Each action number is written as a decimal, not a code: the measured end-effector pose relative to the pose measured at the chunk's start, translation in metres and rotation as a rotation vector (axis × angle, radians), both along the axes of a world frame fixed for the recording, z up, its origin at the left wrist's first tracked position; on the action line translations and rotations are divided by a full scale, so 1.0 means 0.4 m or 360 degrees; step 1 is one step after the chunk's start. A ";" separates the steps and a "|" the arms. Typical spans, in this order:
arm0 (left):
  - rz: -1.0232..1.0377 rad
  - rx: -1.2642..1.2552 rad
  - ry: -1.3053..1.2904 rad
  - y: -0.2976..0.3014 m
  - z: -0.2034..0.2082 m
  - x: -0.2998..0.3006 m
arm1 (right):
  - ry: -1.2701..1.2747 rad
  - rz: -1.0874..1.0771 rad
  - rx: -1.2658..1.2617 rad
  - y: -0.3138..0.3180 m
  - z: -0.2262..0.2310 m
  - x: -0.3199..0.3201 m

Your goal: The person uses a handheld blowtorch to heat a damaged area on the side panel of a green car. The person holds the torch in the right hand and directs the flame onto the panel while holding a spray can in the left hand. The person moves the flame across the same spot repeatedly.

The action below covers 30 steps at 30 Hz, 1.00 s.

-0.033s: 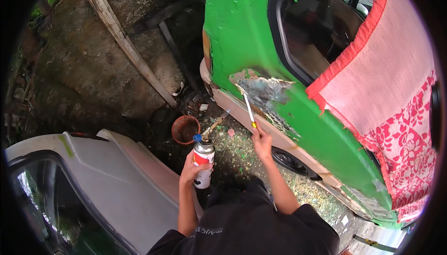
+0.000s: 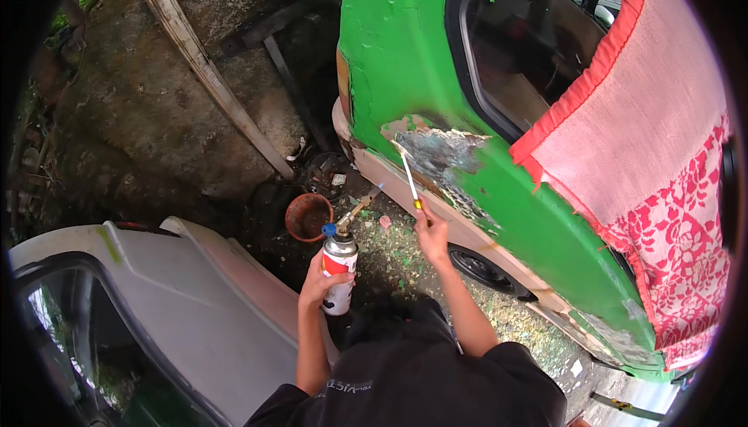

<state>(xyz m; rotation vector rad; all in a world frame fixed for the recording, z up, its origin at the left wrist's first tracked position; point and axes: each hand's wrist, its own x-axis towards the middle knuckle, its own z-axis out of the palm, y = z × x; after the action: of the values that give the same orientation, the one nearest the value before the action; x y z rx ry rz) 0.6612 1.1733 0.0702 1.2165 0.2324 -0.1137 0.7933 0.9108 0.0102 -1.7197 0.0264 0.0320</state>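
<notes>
My left hand [image 2: 321, 277] grips a red and white gas canister [image 2: 340, 271] fitted with a blue knob and a metal torch nozzle [image 2: 360, 207] that points up toward the car. In my right hand [image 2: 431, 232] is a thin scraper [image 2: 410, 179] with a yellow handle. Its blade tip rests on a bare, stripped patch [image 2: 440, 154] of the green car body [image 2: 405, 53]. Paint flakes [image 2: 397, 259] litter the ground below the patch.
A pink and red patterned cloth [image 2: 647, 162] hangs over the car's side. A car wheel [image 2: 485, 269] sits under the sill. A brown pot [image 2: 308, 217] stands on the dirt. A white car panel [image 2: 164, 302] lies at lower left. A pale plank [image 2: 206, 68] leans across the earth bank.
</notes>
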 end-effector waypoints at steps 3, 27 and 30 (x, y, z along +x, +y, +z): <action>0.0026 0.0021 0.0002 -0.012 0.022 0.009 | -0.0002 0.0045 0.0010 0.027 0.020 0.038; 0.0034 0.0153 -0.0061 -0.024 -0.004 0.088 | 0.0003 -0.0034 -0.0127 0.056 -0.006 0.061; 0.0123 0.0104 -0.0064 -0.025 -0.042 0.096 | 0.0155 -0.0075 -0.0102 0.000 0.038 0.029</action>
<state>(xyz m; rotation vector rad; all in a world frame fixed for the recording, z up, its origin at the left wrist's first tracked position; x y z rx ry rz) 0.6997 1.1632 0.0532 1.2721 0.2493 -0.0144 0.8050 0.9108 0.0254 -1.7802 0.1416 0.0809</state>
